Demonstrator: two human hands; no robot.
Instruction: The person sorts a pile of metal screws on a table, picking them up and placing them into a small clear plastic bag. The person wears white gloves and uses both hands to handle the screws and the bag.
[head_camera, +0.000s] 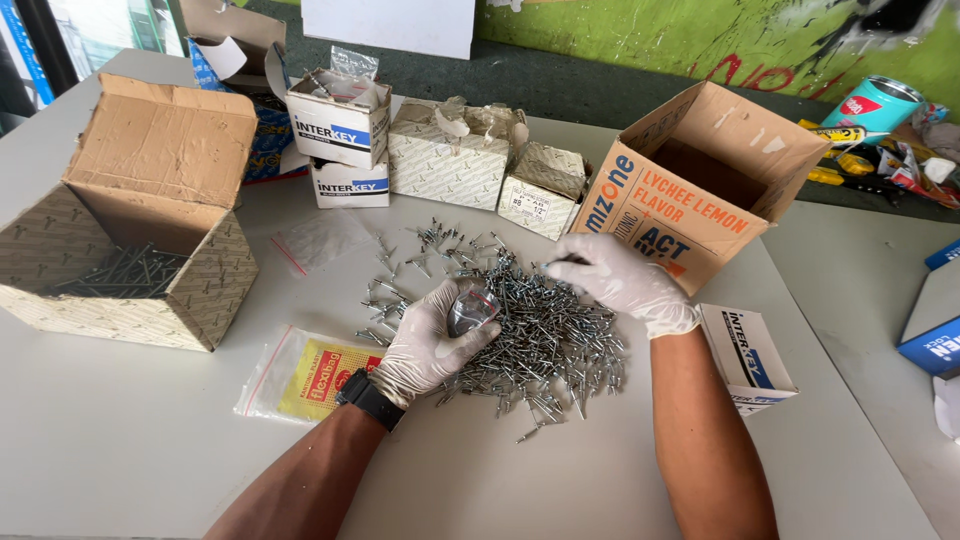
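At the middle of the grey table (120, 450) I see a loose pile of small metal screws (545, 335), and both gloved hands are over it. My left hand (432, 340) is curled shut around a small clear plastic bag (470, 308) that already shows shiny screws inside; the bag sits upright in the grip, just at the pile's left edge. My right hand (622, 283) hovers over the pile's upper right part with the fingers pinched together, but I cannot tell whether a screw is between them. A black watch (370, 400) sits on the left wrist.

Left of the hands, flat on the table, lies a packet of plastic bags with a yellow and red label (315, 378). Further left stands an open patterned cardboard box (150, 255) with long nails lying inside. Behind the pile stand several small white boxes (440, 160), and to the right a larger brown carton (690, 180) stands open. A small white box (745, 355) lies just beside my right forearm.
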